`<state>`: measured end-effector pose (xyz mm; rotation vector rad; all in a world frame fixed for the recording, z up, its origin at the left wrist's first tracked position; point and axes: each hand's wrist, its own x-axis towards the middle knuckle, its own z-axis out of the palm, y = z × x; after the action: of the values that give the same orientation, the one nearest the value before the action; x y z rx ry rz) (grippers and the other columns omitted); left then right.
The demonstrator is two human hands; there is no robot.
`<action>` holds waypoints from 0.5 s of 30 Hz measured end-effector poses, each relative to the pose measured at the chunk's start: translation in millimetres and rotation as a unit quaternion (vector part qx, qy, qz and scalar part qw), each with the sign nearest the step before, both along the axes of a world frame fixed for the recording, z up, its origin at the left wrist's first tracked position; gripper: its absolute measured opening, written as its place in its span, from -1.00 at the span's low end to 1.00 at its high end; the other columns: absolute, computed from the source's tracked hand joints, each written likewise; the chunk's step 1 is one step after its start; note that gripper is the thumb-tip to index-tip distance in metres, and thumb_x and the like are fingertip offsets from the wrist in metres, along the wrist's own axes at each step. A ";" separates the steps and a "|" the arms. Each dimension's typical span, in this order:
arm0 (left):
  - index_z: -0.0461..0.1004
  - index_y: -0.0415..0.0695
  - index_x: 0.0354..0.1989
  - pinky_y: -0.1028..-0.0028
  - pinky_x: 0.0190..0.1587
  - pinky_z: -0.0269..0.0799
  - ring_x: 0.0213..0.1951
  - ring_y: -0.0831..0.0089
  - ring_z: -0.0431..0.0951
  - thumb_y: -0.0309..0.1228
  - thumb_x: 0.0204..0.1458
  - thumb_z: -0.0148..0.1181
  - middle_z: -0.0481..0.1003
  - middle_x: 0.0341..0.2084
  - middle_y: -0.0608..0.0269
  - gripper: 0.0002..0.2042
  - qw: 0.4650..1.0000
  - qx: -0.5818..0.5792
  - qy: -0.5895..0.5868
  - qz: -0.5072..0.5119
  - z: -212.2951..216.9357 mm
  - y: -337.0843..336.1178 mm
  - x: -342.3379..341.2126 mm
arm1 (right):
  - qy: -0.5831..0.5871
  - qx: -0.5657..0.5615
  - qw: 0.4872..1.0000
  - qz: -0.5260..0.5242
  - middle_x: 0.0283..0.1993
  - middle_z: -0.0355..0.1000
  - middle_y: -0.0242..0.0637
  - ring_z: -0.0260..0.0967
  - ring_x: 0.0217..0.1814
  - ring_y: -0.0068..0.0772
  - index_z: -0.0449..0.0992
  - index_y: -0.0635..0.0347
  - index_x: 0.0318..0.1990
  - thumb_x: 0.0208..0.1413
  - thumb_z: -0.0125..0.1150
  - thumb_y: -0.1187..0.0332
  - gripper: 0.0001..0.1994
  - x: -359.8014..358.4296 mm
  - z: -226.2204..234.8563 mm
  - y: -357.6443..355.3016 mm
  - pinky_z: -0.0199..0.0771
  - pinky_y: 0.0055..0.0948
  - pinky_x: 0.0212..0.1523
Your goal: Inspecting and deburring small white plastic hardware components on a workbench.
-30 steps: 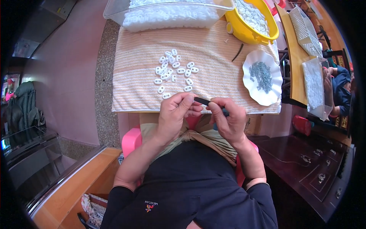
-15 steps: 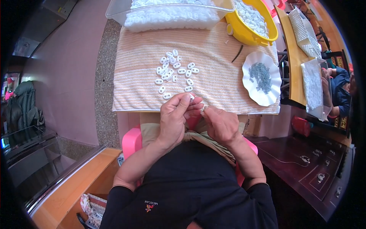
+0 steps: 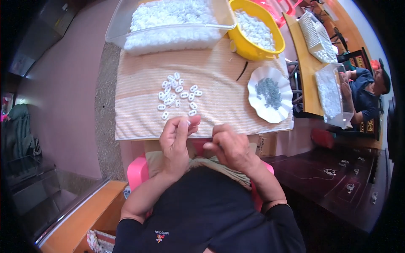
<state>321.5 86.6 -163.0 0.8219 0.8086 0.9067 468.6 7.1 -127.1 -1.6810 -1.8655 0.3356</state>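
At the front edge of the striped towel (image 3: 139, 101), my left hand (image 3: 174, 145) pinches a small white plastic piece (image 3: 188, 122) between thumb and fingers; most of it is covered. My right hand (image 3: 233, 149) hovers to the right, apart from the left, fingers curled and thumb near them. Whatever it may hold is too small to make out. Beyond my left hand lies a loose group of white oval two-hole pieces (image 3: 179, 89). Over on the right, a white scalloped plate (image 3: 254, 105) bears a heap of small grey screw-like parts (image 3: 268, 92).
A clear plastic bin (image 3: 114, 36) full of white pieces stands at the far left of the towel. Beside it is a yellow basin (image 3: 278, 40) with more pieces. A thin dark strip (image 3: 242, 71) lies near the plate. Another person (image 3: 365, 90) sits at the right by a clear box (image 3: 346, 116).
My right hand has drawn away from the left, opening a gap between them. The left still pinches a white piece. The whole view has shifted, with the table's things now lower and further left.
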 end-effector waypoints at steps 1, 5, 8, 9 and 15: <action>0.39 -0.27 -0.13 0.47 -0.04 0.46 -0.14 0.46 0.54 -0.29 0.30 -0.06 0.54 -0.16 0.03 -0.74 1.000 0.013 0.004 -0.012 -1.2 -2.0 -0.5 | 0.026 0.030 0.999 0.020 -0.38 0.41 -0.25 0.41 -0.48 -0.29 0.33 0.17 -0.38 -0.09 0.42 0.42 -0.71 -1.8 1.7 0.7 0.37 -0.37 -0.56; 0.39 -0.26 -0.13 0.48 -0.04 0.45 -0.13 0.48 0.52 -0.28 0.30 -0.05 0.54 -0.15 0.07 -0.74 0.999 -0.039 -0.020 -0.031 4.3 -5.7 -1.0 | 0.121 0.118 0.984 0.047 -0.35 0.51 -0.19 0.50 -0.41 -0.31 0.34 0.19 -0.42 -0.14 0.46 0.44 -0.70 -8.8 0.5 2.3 0.47 -0.45 -0.47; 0.39 -0.25 -0.13 0.48 -0.05 0.45 -0.15 0.49 0.52 -0.27 0.29 -0.03 0.53 -0.15 0.07 -0.74 0.998 -0.045 -0.025 -0.038 4.6 -7.2 -1.6 | 0.203 0.152 0.966 0.040 -0.32 0.53 -0.13 0.54 -0.33 -0.27 0.35 0.22 -0.40 -0.09 0.43 0.47 -0.73 -15.1 -2.2 6.0 0.55 -0.43 -0.35; 0.39 -0.24 -0.13 0.48 -0.07 0.46 -0.16 0.51 0.51 -0.26 0.28 -0.01 0.53 -0.15 0.07 -0.74 0.997 -0.057 -0.040 -0.041 4.3 -10.8 -0.4 | 0.260 0.159 0.952 0.035 -0.31 0.53 -0.12 0.55 -0.31 -0.25 0.35 0.23 -0.40 -0.07 0.41 0.48 -0.74 -17.5 -1.6 5.0 0.57 -0.41 -0.30; 0.38 -0.26 -0.15 0.50 -0.08 0.43 -0.17 0.51 0.49 -0.26 0.22 0.05 0.53 -0.19 0.12 -0.73 0.995 0.027 -0.044 -0.084 -7.7 -35.0 6.8 | 0.435 0.123 0.892 0.010 -0.38 0.48 -0.15 0.49 -0.28 -0.35 0.32 0.27 -0.39 0.09 0.20 0.61 -0.85 -41.1 1.1 -0.8 0.51 -0.39 -0.18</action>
<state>328.3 51.6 -170.7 0.8770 0.6307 0.8125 427.5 6.3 -126.0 -1.0576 -1.1784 0.6927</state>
